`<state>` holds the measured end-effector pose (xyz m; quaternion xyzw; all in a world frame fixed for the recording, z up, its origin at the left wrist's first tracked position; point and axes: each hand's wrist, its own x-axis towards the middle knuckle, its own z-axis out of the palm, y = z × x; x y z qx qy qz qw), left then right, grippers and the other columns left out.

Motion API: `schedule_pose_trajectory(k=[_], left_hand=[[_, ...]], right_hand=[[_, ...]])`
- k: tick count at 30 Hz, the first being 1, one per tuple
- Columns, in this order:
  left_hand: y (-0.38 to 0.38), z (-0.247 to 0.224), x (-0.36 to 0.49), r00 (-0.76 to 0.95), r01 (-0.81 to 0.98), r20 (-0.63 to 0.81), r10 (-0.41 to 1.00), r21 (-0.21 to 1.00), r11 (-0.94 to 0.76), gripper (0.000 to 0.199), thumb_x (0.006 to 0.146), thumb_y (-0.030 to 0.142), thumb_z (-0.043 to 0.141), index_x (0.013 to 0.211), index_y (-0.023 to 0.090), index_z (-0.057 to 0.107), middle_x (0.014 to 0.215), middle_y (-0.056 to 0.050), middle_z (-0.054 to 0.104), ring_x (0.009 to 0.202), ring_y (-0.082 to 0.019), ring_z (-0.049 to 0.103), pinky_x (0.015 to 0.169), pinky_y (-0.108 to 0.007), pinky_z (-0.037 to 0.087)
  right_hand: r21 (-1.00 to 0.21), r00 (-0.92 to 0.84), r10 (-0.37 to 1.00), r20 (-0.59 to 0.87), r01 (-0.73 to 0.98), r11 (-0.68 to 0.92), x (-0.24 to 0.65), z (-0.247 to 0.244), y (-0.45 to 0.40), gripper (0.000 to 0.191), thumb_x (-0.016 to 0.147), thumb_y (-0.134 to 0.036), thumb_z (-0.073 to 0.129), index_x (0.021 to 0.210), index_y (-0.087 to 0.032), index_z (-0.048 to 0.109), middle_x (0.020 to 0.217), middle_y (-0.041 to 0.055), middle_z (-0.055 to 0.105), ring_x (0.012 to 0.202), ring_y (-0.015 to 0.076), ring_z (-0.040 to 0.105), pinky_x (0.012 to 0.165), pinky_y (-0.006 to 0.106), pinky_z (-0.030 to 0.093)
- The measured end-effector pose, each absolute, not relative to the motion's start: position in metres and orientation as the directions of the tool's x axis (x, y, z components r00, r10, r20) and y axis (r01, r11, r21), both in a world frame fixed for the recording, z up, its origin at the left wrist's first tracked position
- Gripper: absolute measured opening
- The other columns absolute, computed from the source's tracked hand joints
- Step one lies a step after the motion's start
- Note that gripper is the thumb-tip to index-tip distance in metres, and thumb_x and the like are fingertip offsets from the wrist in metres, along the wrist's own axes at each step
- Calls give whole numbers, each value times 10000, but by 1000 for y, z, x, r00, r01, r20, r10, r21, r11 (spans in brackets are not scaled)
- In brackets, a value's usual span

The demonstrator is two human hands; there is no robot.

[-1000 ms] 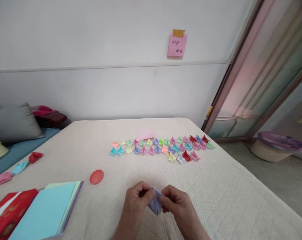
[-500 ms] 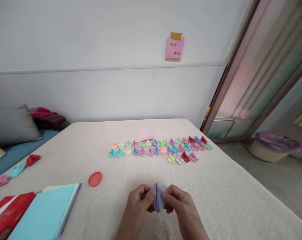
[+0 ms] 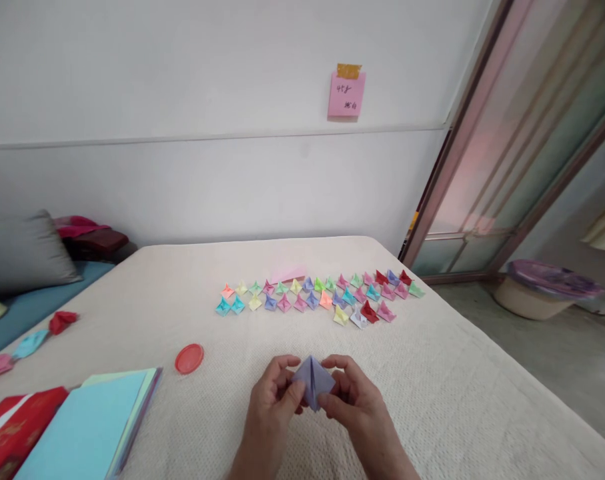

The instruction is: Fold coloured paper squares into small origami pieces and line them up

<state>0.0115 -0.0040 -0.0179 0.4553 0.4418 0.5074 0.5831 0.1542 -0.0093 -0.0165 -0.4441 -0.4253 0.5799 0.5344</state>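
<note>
A folded piece of lavender origami paper (image 3: 313, 377), diamond-shaped with a slit down its middle, is held above the near part of the cloth-covered surface. My left hand (image 3: 275, 393) pinches its left side, thumb on the front face. On the other side my right hand (image 3: 355, 397) has its thumb at the lower right edge, with the fingers curled behind. The fingertips at the back are partly hidden by the paper. Beyond the hands, several small folded paper pieces (image 3: 299, 302) in many colours stand in rows.
Left of the hands lies a red round lid (image 3: 189, 359). Nearer is a stack of coloured paper (image 3: 82, 423) beside a red packet (image 3: 17, 427). Crumpled red (image 3: 62, 321), blue and pink pieces lie at the left edge. A pink note (image 3: 347, 95) is taped to the wall.
The lavender paper has been raised slightly and shows wider between the hands. My right thumb has slid down to its lower edge, and the index fingers have lifted. The view has shifted slightly.
</note>
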Motion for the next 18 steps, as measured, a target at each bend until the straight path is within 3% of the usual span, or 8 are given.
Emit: schedule_pose_trajectory(k=[7, 12, 18], left_hand=[[-5, -19, 8, 101, -248, -14, 995, 968, 39, 168, 757, 259, 650, 903, 182, 620, 594, 32, 613, 546, -110, 533, 559, -228, 411], [-5, -16, 8, 148, -253, -1, 989, 967, 39, 191, 748, 257, 659, 922, 182, 639, 610, 28, 597, 563, -110, 524, 565, -229, 406], [-7, -13, 8, 173, -237, -12, 985, 970, 53, 182, 749, 263, 654, 911, 189, 618, 659, 13, 609, 585, -117, 522, 564, -230, 400]], right_hand=[[-957, -96, 992, -82, -272, -106, 155, -18, -9, 295, 632, -135, 649, 904, -222, 578, 524, -86, 508, 499, 98, 441, 489, 226, 289], [-920, -140, 989, -46, -379, -97, 155, -17, -8, 263, 622, -171, 693, 842, -225, 560, 648, -34, 612, 584, 135, 532, 524, 244, 327], [-938, -76, 995, -65, -337, -87, 156, -12, -9, 182, 605, -158, 708, 689, -211, 556, 594, -55, 520, 562, 117, 466, 518, 235, 335]])
